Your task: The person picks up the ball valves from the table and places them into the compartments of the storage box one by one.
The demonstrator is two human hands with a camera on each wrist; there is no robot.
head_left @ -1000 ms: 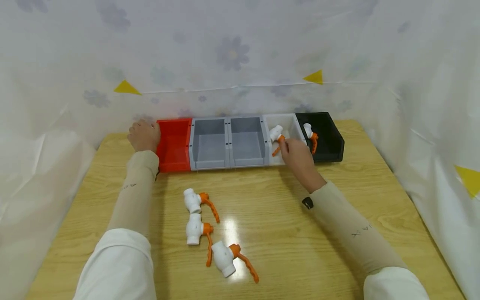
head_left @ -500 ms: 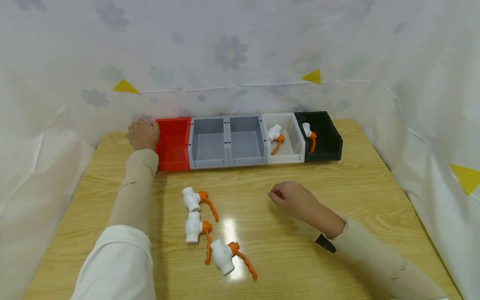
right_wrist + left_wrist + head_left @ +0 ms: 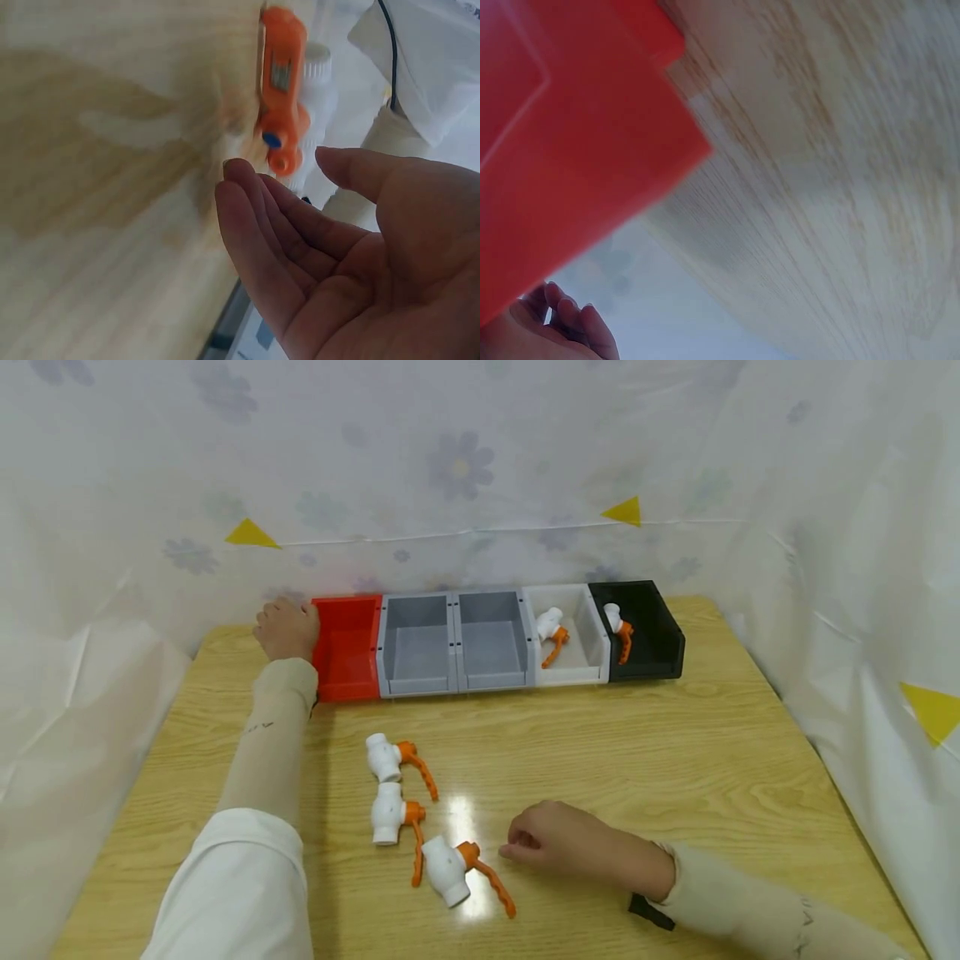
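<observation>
On the table lie three white ball valves with orange lever handles: a far one (image 3: 385, 760), a middle one (image 3: 387, 814) and a near one (image 3: 446, 870). My right hand (image 3: 562, 843) hovers just right of the near valve's handle, holding nothing. In the right wrist view, its thumb stands apart from the relaxed fingers (image 3: 244, 217), with an orange handle (image 3: 283, 82) beyond them. My left hand (image 3: 287, 629) rests by the left side of the red bin (image 3: 345, 693), fingers loosely bent; whether they touch the rim is hard to tell.
Right of the red bin, two grey bins (image 3: 418, 685) (image 3: 495, 681), a white bin (image 3: 573, 677) and a black bin (image 3: 660, 668) stand in a row. One ball valve (image 3: 550, 622) lies in the white bin, another (image 3: 613, 615) in the black. A patterned curtain (image 3: 465, 427) hangs behind.
My right hand has let go of the ball valve in the white bin and come back toward the near valve on the table. My left hand has stayed by the red bin.
</observation>
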